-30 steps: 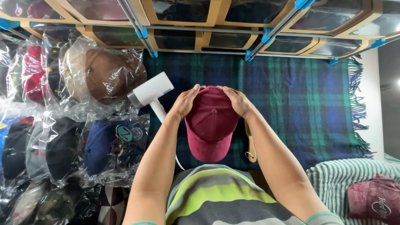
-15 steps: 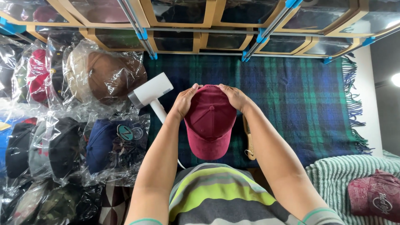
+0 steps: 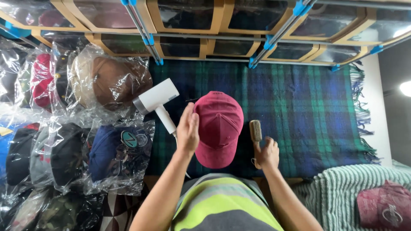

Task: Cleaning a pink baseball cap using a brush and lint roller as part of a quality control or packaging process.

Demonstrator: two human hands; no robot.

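Under right hand [image 3: 267,152]: brush [image 3: 255,130] handle

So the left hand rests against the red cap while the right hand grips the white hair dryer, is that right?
Not quite. In the head view the right hand grips the handle of a wooden brush, not the hair dryer, which lies untouched on the blanket. The left hand does rest against the red cap.

Plaid green-blue blanket [image 3: 308,111] under wooden glass-fronted boxes [image 3: 184,15] on a metal rack, bright lamp [image 3: 405,88] at right.
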